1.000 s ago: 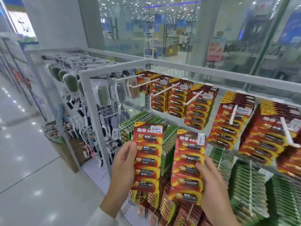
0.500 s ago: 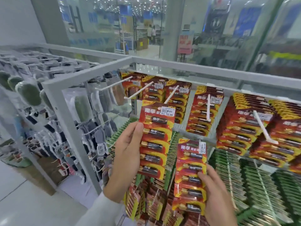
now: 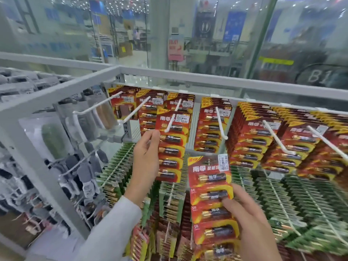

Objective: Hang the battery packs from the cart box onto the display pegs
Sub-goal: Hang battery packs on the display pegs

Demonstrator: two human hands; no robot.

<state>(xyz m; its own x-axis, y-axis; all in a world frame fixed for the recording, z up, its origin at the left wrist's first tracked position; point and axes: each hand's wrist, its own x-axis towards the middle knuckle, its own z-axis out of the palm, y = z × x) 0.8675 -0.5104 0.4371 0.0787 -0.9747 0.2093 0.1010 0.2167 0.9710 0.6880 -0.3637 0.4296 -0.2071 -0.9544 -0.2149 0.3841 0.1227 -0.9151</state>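
My left hand [image 3: 146, 159] holds a red battery pack [image 3: 172, 146] by its left edge, raised against a white display peg [image 3: 172, 119] in the top row; the peg crosses the pack's top, and I cannot tell whether it passes through the hang hole. Lower and to the right, my right hand [image 3: 252, 221] grips a second red battery pack [image 3: 211, 200] from its right side, upright, in front of the lower rows. The cart box is out of view.
The top row holds more red packs [image 3: 252, 140] on white pegs [image 3: 221, 123]. Two pegs at the left [image 3: 98, 106] jut out nearly bare. Green packs [image 3: 273, 194] fill lower rows. A grey metal frame [image 3: 56, 95] borders the rack, with hanging goods [image 3: 79, 166] on its left side.
My left hand has lifted its pack up and right until it meets the top-row peg. The right hand with its pack has stayed low. The camera view has shifted rightward.
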